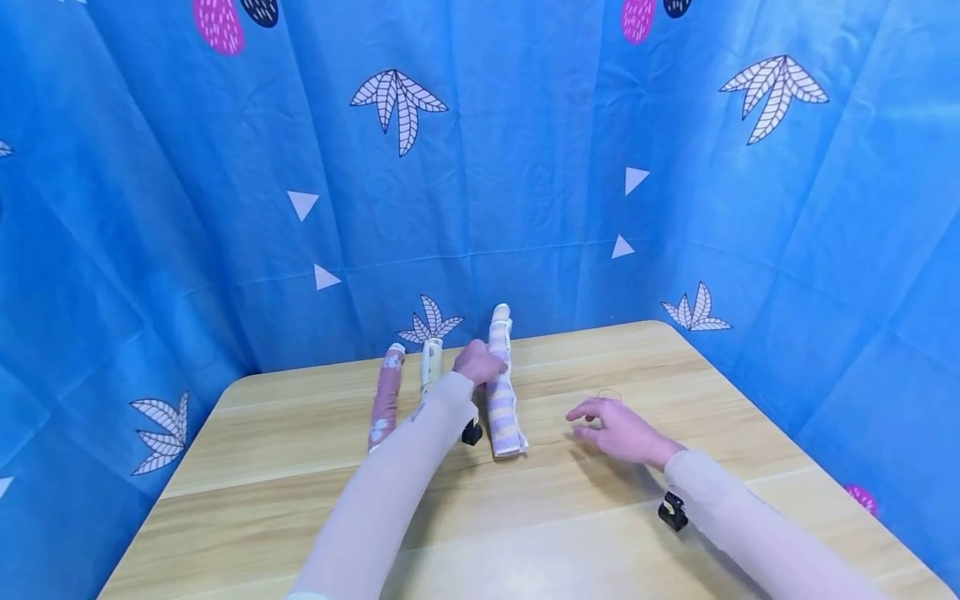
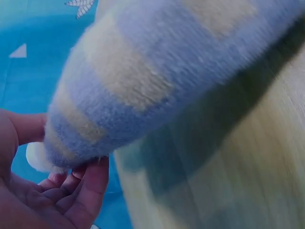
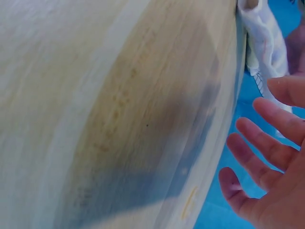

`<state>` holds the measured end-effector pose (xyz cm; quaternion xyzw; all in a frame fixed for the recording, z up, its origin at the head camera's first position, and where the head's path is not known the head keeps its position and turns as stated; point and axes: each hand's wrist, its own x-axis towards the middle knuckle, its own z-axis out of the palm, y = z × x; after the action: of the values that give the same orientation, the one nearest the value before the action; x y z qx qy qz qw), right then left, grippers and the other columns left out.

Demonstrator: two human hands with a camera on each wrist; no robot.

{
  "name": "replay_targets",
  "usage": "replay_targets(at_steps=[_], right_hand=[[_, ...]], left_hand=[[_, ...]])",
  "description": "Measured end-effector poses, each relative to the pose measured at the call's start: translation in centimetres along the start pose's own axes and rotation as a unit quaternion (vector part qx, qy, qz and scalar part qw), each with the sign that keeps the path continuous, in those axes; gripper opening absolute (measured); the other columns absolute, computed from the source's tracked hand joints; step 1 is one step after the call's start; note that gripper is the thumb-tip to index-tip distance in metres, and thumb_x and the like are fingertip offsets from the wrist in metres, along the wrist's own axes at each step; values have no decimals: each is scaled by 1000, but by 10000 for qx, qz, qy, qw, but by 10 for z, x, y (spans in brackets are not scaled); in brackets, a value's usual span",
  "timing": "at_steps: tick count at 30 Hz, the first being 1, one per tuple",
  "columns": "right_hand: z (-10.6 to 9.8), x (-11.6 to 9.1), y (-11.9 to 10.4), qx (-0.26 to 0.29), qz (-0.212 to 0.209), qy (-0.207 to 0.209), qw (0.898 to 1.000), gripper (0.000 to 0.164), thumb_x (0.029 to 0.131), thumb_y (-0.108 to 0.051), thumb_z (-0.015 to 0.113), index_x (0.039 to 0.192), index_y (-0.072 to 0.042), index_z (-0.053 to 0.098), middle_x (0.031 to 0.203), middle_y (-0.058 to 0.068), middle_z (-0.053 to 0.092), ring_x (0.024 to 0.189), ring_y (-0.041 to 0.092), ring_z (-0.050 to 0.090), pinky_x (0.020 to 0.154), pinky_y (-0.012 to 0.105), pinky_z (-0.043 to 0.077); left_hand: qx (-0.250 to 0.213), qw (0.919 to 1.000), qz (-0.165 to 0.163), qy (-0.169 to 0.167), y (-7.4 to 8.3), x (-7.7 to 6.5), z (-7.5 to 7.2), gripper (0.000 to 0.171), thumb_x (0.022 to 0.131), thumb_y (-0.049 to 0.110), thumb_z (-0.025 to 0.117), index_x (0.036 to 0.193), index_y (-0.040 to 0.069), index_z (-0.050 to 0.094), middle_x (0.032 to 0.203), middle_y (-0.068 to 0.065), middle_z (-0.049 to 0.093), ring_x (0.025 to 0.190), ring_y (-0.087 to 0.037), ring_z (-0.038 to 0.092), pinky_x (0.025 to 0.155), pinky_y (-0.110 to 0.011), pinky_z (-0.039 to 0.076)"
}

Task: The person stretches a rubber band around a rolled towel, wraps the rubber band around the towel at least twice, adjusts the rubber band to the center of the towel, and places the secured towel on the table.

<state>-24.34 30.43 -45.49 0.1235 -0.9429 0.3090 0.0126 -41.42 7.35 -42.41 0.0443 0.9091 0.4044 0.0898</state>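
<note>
A long, rolled fuzzy sock (image 1: pixel 501 392) with lilac and cream stripes lies near the far part of the table, its white end pointing at the curtain. My left hand (image 1: pixel 480 364) grips it from the left side. In the left wrist view, the thumb and fingers of that hand (image 2: pixel 62 191) pinch the striped sock (image 2: pixel 138 71) close to its white tip. My right hand (image 1: pixel 622 429) hovers above the wood to the right of the sock, holding nothing. Its fingers (image 3: pixel 267 143) are spread and loosely bent in the right wrist view.
Left of my left forearm lie a pink rolled sock (image 1: pixel 386 396) with pale flowers and a pale cream-green one (image 1: pixel 431 362), partly covered by the arm. A thin yellowish rubber band (image 3: pixel 189 202) rests beyond my right hand. Blue curtain (image 1: pixel 525 167) surrounds the wooden table (image 1: pixel 300 475).
</note>
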Motion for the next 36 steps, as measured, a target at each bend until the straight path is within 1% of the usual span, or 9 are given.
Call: replay_targets(at_steps=[3, 9, 12, 14, 17, 21, 26, 31, 36], right_hand=[[-1, 1, -1, -41, -38, -49, 10000, 32, 96, -18, 66, 126, -8, 67, 129, 8, 65, 116, 31, 61, 99, 53, 49], [-2, 0, -3, -156, -139, -104, 9997, 30, 96, -16, 66, 124, -6, 68, 128, 12, 66, 116, 36, 61, 100, 55, 48], [-3, -1, -4, -254, -200, -84, 9994, 29, 96, -16, 66, 123, -6, 68, 127, 12, 66, 114, 36, 61, 98, 56, 49], [-3, -2, -3, -304, -205, -68, 9993, 29, 96, -16, 66, 122, -6, 68, 127, 12, 66, 114, 36, 62, 98, 56, 49], [-5, -3, -4, -335, -223, -77, 9992, 28, 96, -16, 66, 122, -6, 69, 127, 12, 66, 114, 36, 62, 99, 57, 48], [-6, -4, -3, -361, -183, -137, 9991, 29, 96, -17, 66, 123, -6, 68, 128, 13, 65, 117, 38, 61, 101, 57, 47], [-6, -3, -1, -512, -136, -186, 9984, 31, 96, -19, 66, 124, -7, 68, 129, 14, 65, 119, 37, 60, 102, 57, 47], [-7, -1, 1, -626, -178, -173, 9977, 30, 96, -19, 66, 123, -5, 68, 127, 14, 66, 120, 38, 59, 102, 58, 46], [-7, 2, 4, -809, -241, -194, 9962, 29, 96, -19, 66, 121, -5, 70, 125, 14, 67, 121, 39, 58, 103, 58, 44]], left_hand=[[-137, 9998, 9, -141, 3, -10, -7, 42, 85, 21, 75, 117, 4, 55, 105, -13, 62, 87, -27, 63, 80, -43, 58], [-87, 9992, 344, -178, 1, -27, -16, 44, 81, 22, 76, 117, 9, 55, 109, -9, 62, 93, -25, 62, 76, -37, 55], [-81, 9981, 573, -221, -1, -34, -20, 46, 80, 19, 77, 119, 8, 56, 112, -8, 63, 96, -25, 62, 78, -36, 55], [-58, 9968, 750, -257, -3, -39, -22, 50, 80, 18, 77, 123, 6, 56, 115, -9, 64, 98, -24, 62, 81, -37, 55], [-90, 9943, 979, -424, -5, -50, -27, 55, 80, 17, 77, 130, 3, 57, 116, -11, 65, 98, -25, 63, 83, -39, 56], [-69, 9900, 1238, -680, -8, -65, -35, 53, 79, 18, 78, 127, 2, 60, 110, -11, 68, 92, -24, 65, 78, -38, 58], [148, 9855, 1490, -797, -15, -80, -42, 45, 79, 20, 78, 118, 5, 61, 106, -9, 66, 89, -22, 65, 75, -37, 57], [162, 9830, 1583, -911, -24, -91, -47, 42, 78, 19, 78, 112, 9, 57, 106, -9, 64, 91, -24, 64, 77, -39, 56], [46, 9821, 1508, -1132, -37, -96, -51, 50, 80, 22, 80, 120, 12, 51, 112, -8, 63, 93, -23, 64, 79, -41, 56]])
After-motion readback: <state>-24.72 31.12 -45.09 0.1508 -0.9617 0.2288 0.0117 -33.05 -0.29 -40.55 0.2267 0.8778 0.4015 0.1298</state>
